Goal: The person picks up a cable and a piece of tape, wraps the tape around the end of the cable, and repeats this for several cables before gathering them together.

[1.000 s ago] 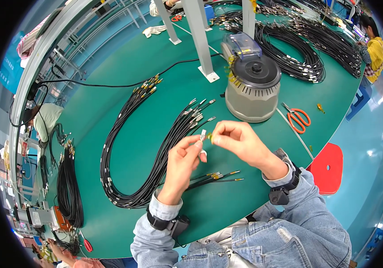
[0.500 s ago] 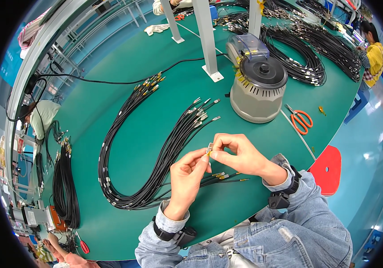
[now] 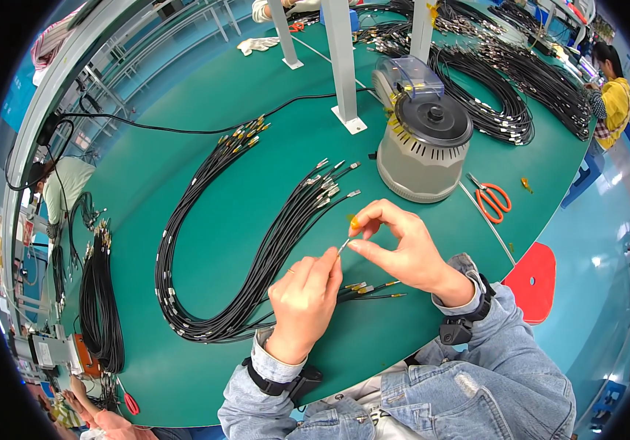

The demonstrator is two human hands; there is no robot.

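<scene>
- the left hand (image 3: 306,297) pinches one thin black cable (image 3: 343,246) near its silver tip, thumb and forefinger closed on it, lifted off the counter (image 3: 205,95) so the end is free to work on; it sits just in front of the grey machine (image 3: 425,150).
- the right hand (image 3: 395,246) meets that same tip from the machine's side, fingers narrowed to a pinch around a small yellow piece (image 3: 356,221), probably a bit of tape or a sleeve; i cannot tell which.
- held end to end like this, the two hands steady the slim, stiff tip between them.
- a long looped bundle of black cables (image 3: 256,271) lies left of the machine, rubbery and matte, its metal ends fanned toward the machine and within reach.
- a few cables with yellow-marked ends (image 3: 370,290) rest just under the hands, set apart from the bundle.
- the machine is a round, ribbed drum with a dark lid and a clear plastic box on top.
- orange-handled scissors (image 3: 489,196) lie just right of the machine.
- the counter is smooth green.
</scene>
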